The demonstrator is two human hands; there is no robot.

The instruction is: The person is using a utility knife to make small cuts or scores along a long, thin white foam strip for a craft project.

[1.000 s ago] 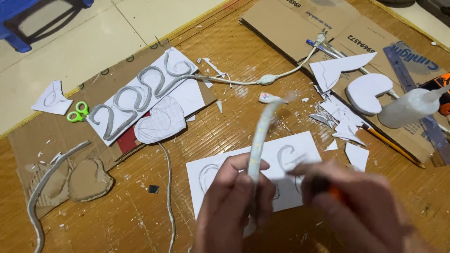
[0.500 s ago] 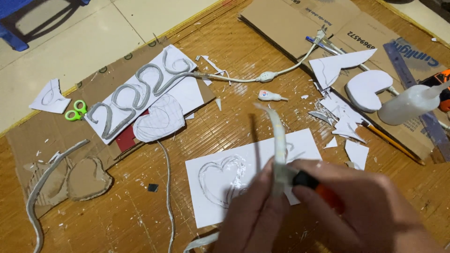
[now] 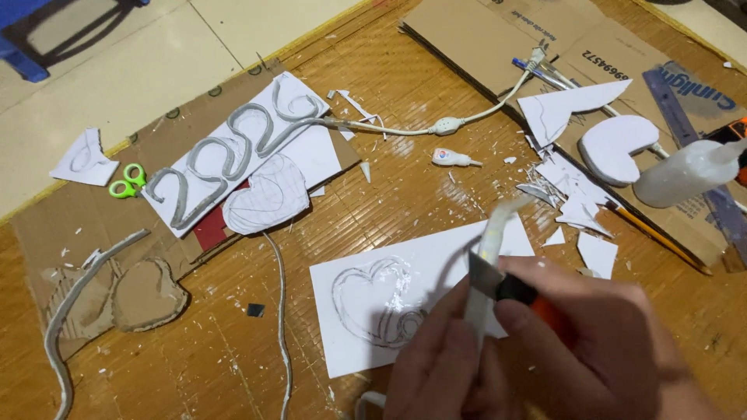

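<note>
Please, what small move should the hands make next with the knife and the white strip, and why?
Probably draw the blade a little further along the white strip. The right hand presses the orange-handled knife against the strip, which the left hand holds upright, so the trimming looks unfinished.

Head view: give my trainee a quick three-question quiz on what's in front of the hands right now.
1. True or false: the green scissors lie on the white heart sheet.
2. Which hand grips the orange-handled knife? A left hand B right hand
3. What shape is drawn on that sheet?

Key: 1 false, they lie on cardboard far left. 2 B. 3 a heart.
</note>
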